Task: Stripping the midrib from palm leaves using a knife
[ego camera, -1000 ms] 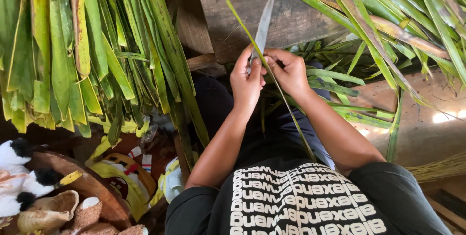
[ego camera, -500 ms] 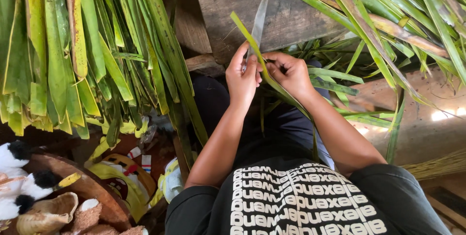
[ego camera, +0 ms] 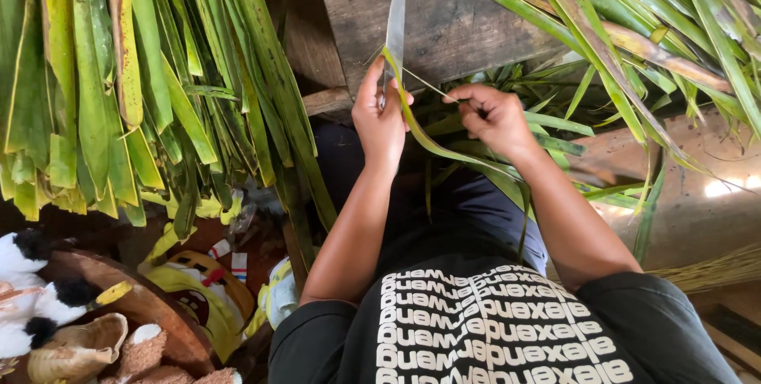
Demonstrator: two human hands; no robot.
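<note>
My left hand point(ego camera: 379, 118) grips a knife point(ego camera: 395, 19) with its long grey blade pointing up and away from me, and presses a green palm leaf strip point(ego camera: 444, 150) against the blade. The strip curves down from the blade across my lap. My right hand point(ego camera: 493, 118) pinches a thin rib point(ego camera: 426, 83) that runs taut from the blade to its fingers. The two hands are a hand's width apart. The knife handle is hidden inside my left fist.
A thick bundle of cut green and yellow leaves point(ego camera: 119, 75) hangs at the left. More long leaves point(ego camera: 650, 19) spread over the upper right. A weathered wooden plank point(ego camera: 460, 19) lies ahead. A round basket point(ego camera: 151, 313) with shells and plush sits at the lower left.
My hands have drawn apart: the left moved left and up with the knife, the right pulled to the right. The thin rib now stretches free of the leaf strip.
</note>
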